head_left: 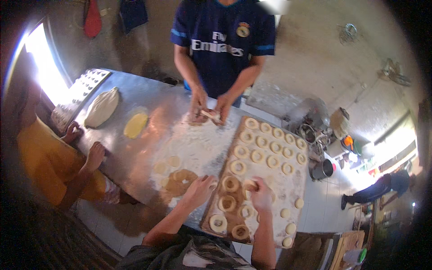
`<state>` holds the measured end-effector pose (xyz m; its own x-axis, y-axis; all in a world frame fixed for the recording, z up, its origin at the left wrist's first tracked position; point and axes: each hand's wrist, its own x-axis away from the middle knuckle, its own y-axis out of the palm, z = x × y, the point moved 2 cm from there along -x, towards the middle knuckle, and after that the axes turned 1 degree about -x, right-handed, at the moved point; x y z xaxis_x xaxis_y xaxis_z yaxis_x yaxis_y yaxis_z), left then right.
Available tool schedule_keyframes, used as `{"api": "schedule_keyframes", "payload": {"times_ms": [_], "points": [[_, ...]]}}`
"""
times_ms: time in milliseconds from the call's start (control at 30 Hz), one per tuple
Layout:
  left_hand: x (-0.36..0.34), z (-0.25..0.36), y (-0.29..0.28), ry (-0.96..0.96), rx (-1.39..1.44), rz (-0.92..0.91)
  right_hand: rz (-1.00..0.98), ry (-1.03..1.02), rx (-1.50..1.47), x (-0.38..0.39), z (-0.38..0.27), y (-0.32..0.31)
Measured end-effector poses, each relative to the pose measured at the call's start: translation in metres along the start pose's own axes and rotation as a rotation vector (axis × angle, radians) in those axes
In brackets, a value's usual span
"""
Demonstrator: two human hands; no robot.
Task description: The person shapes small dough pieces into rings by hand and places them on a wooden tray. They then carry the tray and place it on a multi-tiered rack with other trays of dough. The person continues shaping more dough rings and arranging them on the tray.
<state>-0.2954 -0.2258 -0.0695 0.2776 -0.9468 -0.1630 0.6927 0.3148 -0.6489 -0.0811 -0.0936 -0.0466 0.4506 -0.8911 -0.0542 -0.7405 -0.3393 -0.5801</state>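
My right hand point(262, 197) is over a floured board point(279, 189), its fingers closed on a pale piece of dough point(249, 185), slightly blurred. Rows of dough rings point(238, 167) lie around it on the board. My left hand point(199, 191) hovers at the board's left edge with the fingers drawn together; whatever they hold, if anything, is too small to make out. Beside it on the metal table point(148, 180) are several thin dough rounds point(173, 161) and a brownish patch point(180, 182). Small dough discs point(285, 213) sit along the board's right side.
Across the table a person in a dark blue shirt point(220, 49) handles dough over flour. At the left, a person in orange point(49, 166) has both hands near a large dough lump point(102, 107). A yellow dough piece point(136, 124) lies nearby. Pots point(322, 169) stand at the right.
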Motion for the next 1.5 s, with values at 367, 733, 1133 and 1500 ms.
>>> {"api": "schedule_keyframes", "payload": {"times_ms": [367,733,1133,1500], "points": [[0.035,-0.119,-0.075,-0.177,-0.011,0.266,-0.370,-0.158,0.361,-0.109,-0.092,0.250],[-0.006,-0.080,-0.171,-0.024,0.349,0.029,-0.214,-0.150,-0.142,-0.049,-0.165,0.204],[-0.007,-0.084,-0.130,0.437,0.802,0.289,-0.213,0.026,-0.993,-0.016,-0.146,0.205],[-0.002,-0.042,-0.069,0.044,0.464,0.139,-0.126,-0.019,-0.877,0.012,-0.137,0.166]]}}
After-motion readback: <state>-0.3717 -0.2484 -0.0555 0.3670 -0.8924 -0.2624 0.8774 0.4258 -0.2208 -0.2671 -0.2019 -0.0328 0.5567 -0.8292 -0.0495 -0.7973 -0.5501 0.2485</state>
